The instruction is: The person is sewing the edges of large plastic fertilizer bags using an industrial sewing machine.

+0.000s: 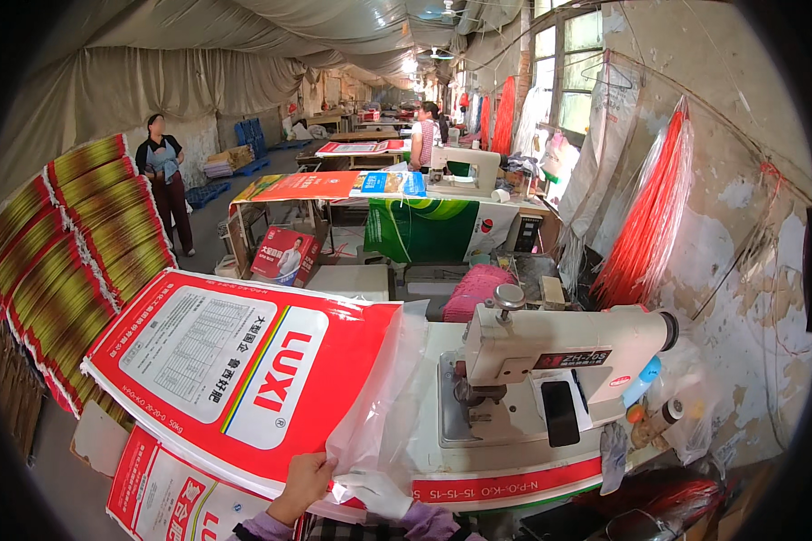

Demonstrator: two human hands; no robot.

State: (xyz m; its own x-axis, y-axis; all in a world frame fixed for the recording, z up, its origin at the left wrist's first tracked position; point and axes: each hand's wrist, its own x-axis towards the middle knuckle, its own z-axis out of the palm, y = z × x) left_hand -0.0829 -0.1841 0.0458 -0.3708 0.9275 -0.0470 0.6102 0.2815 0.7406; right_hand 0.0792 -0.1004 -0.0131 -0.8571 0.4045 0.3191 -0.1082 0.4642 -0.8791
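Note:
A red and white woven sack [244, 361] lies flat on a stack of sacks, with a clear plastic liner [392, 388] sticking out of its mouth on the right. My bare left hand [305, 485] pinches the sack's near corner beside that mouth. Close against it, my right hand [379, 492], in a white glove, has its fingertips closed on the same edge; exactly what lies between them is partly hidden. To the right stands a white industrial sewing machine [559, 347] on its table, its needle area apart from the sack.
A black phone [560, 413] and a grey glove [613, 455] lie by the machine. Red strands [650, 216] hang on the right wall. Bundled sacks [90, 243] are piled at left. One person [163, 171] stands far left; another [424, 135] is farther back. A red carton [282, 255] sits ahead.

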